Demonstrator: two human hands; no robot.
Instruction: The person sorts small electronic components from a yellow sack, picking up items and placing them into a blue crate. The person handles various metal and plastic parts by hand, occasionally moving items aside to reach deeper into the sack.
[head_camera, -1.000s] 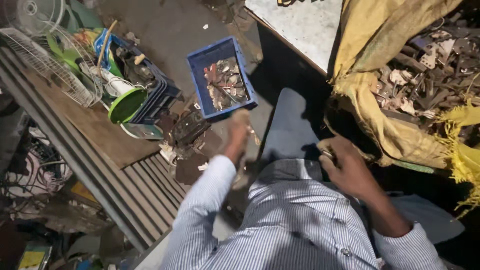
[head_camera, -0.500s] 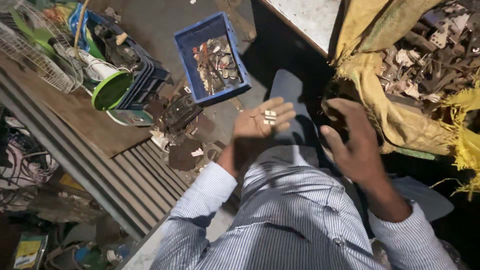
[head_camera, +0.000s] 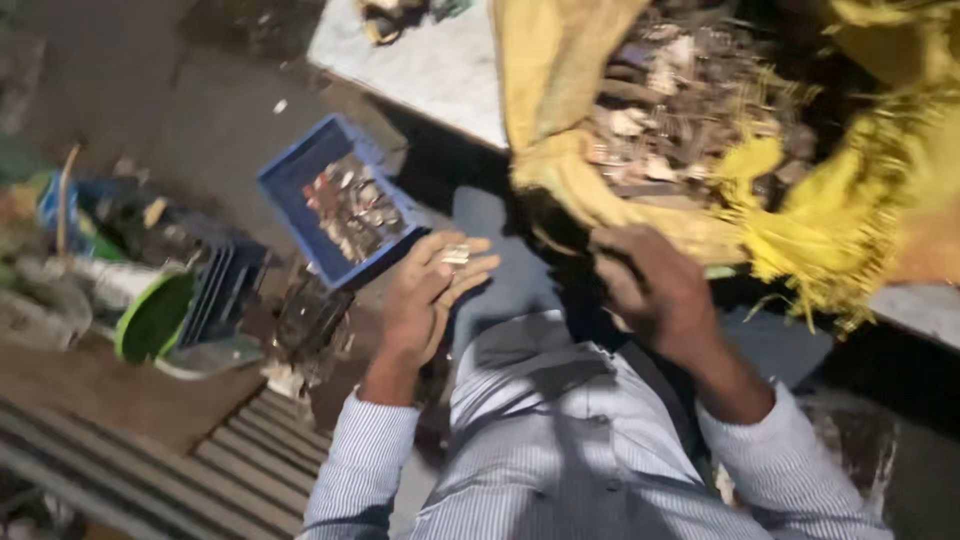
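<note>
— What's in the left hand (head_camera: 425, 300)?

— It lies palm up with the fingers spread loose, and a few small pale metal bits (head_camera: 457, 254) rest on the fingertips. Nothing is pinched; they just sit there.

— Where is that hand in the scene?

— Just on the near right of the blue plastic crate (head_camera: 300, 180), which stands on the ground to the left and holds a scatter of small reddish and grey scraps (head_camera: 355, 208). The fingertips are close to the crate's near corner, though I can't tell whether they touch it.

— And the right hand (head_camera: 650, 290)?

— Its back is toward us, fingers curled down at the mouth of the yellow woven sack (head_camera: 560, 170), far and to the right. The sack gapes open over a heap of brownish scrap pieces (head_camera: 690, 100). Whether those fingers are clamped on anything I can't tell; they are in shadow.

— So the two hands are apart?

— Yes, well apart, with the person's striped shirt (head_camera: 560, 450) between and below them.

— Anything else about?

— A green bowl (head_camera: 155, 315) on its side at the left, beside a stack of dark blue trays (head_camera: 225, 285), and ribbed metal sheeting (head_camera: 230, 470) nearest us.
</note>
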